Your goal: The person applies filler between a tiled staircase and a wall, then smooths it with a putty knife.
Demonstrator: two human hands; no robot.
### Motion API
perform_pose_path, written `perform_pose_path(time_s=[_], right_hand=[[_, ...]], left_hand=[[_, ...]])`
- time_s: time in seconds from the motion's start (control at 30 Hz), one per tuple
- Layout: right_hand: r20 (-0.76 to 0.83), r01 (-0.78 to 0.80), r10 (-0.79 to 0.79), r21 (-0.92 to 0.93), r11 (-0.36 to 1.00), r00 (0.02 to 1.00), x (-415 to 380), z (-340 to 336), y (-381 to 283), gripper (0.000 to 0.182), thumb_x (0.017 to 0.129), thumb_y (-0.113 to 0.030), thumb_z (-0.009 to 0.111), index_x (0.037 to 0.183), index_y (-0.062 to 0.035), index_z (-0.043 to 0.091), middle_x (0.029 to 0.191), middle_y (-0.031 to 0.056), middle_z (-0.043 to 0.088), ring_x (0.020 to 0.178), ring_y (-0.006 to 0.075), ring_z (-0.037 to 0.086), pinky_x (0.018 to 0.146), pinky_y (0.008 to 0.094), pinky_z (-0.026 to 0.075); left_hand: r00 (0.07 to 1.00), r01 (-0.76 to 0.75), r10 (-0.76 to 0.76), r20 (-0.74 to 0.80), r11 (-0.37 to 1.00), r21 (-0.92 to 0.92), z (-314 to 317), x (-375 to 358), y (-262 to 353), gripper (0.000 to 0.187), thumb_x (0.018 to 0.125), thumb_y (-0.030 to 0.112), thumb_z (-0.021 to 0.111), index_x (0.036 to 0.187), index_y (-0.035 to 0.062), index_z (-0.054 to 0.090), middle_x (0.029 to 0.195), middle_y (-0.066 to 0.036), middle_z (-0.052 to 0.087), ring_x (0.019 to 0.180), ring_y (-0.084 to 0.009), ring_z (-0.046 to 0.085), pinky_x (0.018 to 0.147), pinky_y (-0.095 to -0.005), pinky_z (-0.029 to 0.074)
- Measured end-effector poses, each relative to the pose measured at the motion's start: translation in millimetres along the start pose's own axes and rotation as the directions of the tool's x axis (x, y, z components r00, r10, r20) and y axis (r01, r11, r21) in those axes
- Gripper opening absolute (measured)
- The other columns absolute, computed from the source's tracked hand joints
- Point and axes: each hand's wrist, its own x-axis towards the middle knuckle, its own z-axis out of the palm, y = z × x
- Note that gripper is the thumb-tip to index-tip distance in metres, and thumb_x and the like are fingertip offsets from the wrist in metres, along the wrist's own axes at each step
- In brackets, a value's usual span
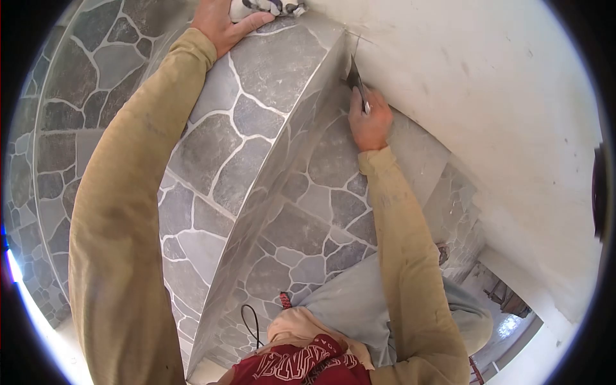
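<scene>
My right hand [371,120] is closed around a putty knife [357,78]. Its thin blade points up into the corner where the stone-patterned step meets the pale wall. At the top edge of view, my left hand [221,25] rests on the upper step [276,67], its thumb along a bunched white rag [266,8] with dark markings. The rag sits between thumb and fingers; the other fingertips are cut off by the frame.
A plain off-white wall [487,83] runs along the right. The step's raised edge [256,186] crosses diagonally between my arms. Below it lies a lower stone-patterned tread [295,228]. A dark cord loop [251,321] hangs near my body, and brownish items [507,298] lie at lower right.
</scene>
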Motion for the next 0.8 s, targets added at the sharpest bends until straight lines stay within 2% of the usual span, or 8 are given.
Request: perform_pose_path(time_s=[0.1, 0.27, 0.37, 0.43, 0.47, 0.53, 0.73, 0.8], right_hand=[[0.018, 0.053, -0.053, -0.005, 0.999, 0.998, -4.7, 1.0, -1.0, 0.026, 0.079, -0.005, 0.071, 0.106, -0.0074, 0.073, 0.086, 0.009, 0.065, 0.078, 0.0299, 0.065, 0.071, 0.0392, 0.054], [-0.021, 0.003, -0.002, 0.025, 1.0, 1.0, -3.4, 1.5, 1.6, 0.025, 0.081, -0.005, 0.07, 0.106, -0.006, 0.073, 0.088, 0.0102, 0.066, 0.08, 0.03, 0.065, 0.071, 0.0392, 0.054], [0.017, 0.088, -0.088, -0.053, 0.995, 0.996, -5.0, 5.4, -0.5, 0.019, 0.085, -0.006, 0.07, 0.103, -0.0045, 0.074, 0.086, 0.0125, 0.067, 0.079, 0.0308, 0.066, 0.071, 0.0394, 0.054], [-0.006, -0.079, 0.08, 0.06, 0.995, 0.997, -9.9, 1.1, -5.2, 0.014, 0.088, -0.008, 0.069, 0.099, -0.0038, 0.075, 0.087, 0.0144, 0.067, 0.078, 0.0319, 0.066, 0.07, 0.0403, 0.054], [-0.011, -0.071, 0.072, 0.063, 0.995, 0.997, -4.3, 3.9, -5.4, 0.014, 0.088, -0.008, 0.069, 0.099, -0.0038, 0.075, 0.087, 0.0144, 0.067, 0.078, 0.0319, 0.066, 0.07, 0.0403, 0.054], [-0.042, -0.001, -0.001, -0.038, 0.999, 0.999, -7.0, 5.6, -7.3, 0.013, 0.088, -0.008, 0.069, 0.098, -0.0027, 0.074, 0.087, 0.0152, 0.068, 0.078, 0.0331, 0.066, 0.07, 0.0408, 0.053], [0.114, -0.18, 0.168, 0.107, 0.978, 0.979, -1.1, 1.0, -10.9, 0.015, 0.086, -0.012, 0.07, 0.095, -0.0005, 0.073, 0.083, 0.0176, 0.068, 0.076, 0.0359, 0.067, 0.069, 0.0414, 0.053], [0.102, -0.164, 0.153, 0.117, 0.979, 0.983, 3.0, -4.0, -12.6, 0.015, 0.087, -0.013, 0.07, 0.095, -0.001, 0.072, 0.081, 0.0178, 0.068, 0.074, 0.0362, 0.067, 0.069, 0.0417, 0.053]], left_hand=[[0.997, 0.07, -0.07, -0.011, 0.997, 0.013, -0.8, -2.9, 8.7, 0.052, 0.079, 0.046, 0.079, 0.104, 0.0047, 0.059, 0.099, -0.021, 0.054, 0.093, -0.0388, 0.057, 0.082, -0.0462, 0.047], [0.999, 0.042, -0.041, -0.032, 0.999, 0.03, -0.3, 2.5, 2.2, 0.055, 0.078, 0.049, 0.08, 0.105, 0.0049, 0.06, 0.101, -0.021, 0.054, 0.093, -0.0398, 0.058, 0.083, -0.0475, 0.048], [0.998, 0.058, -0.057, -0.041, 0.997, 0.043, 8.3, 0.6, -5.3, 0.056, 0.077, 0.05, 0.081, 0.105, 0.0055, 0.061, 0.101, -0.021, 0.055, 0.092, -0.0406, 0.058, 0.082, -0.0475, 0.048], [0.999, 0.031, -0.032, 0.024, 0.999, 0.038, 10.2, 5.7, -8.7, 0.069, 0.077, 0.066, 0.073, 0.123, 0.0149, 0.065, 0.124, -0.018, 0.059, 0.119, -0.0359, 0.054, 0.101, -0.0472, 0.045], [0.999, 0.029, -0.03, 0.016, 0.999, 0.042, 6.5, 8.2, -6.8, 0.069, 0.077, 0.066, 0.073, 0.123, 0.0149, 0.065, 0.124, -0.018, 0.059, 0.119, -0.0359, 0.054, 0.101, -0.0472, 0.045], [0.998, 0.036, -0.035, -0.044, 0.999, 0.017, 2.3, -1.0, 1.7, 0.057, 0.077, 0.051, 0.081, 0.104, 0.0056, 0.061, 0.1, -0.022, 0.055, 0.093, -0.0404, 0.058, 0.082, -0.0476, 0.048], [0.997, 0.027, -0.026, -0.066, 1.0, 0.015, 2.7, -1.4, 1.3, 0.057, 0.074, 0.052, 0.082, 0.103, 0.0063, 0.063, 0.098, -0.021, 0.056, 0.092, -0.0397, 0.058, 0.083, -0.0484, 0.048], [0.997, 0.043, -0.043, -0.067, 0.999, 0.008, 1.6, -1.2, 3.3, 0.057, 0.074, 0.052, 0.082, 0.103, 0.0066, 0.064, 0.098, -0.021, 0.056, 0.092, -0.0399, 0.058, 0.083, -0.0483, 0.048]])
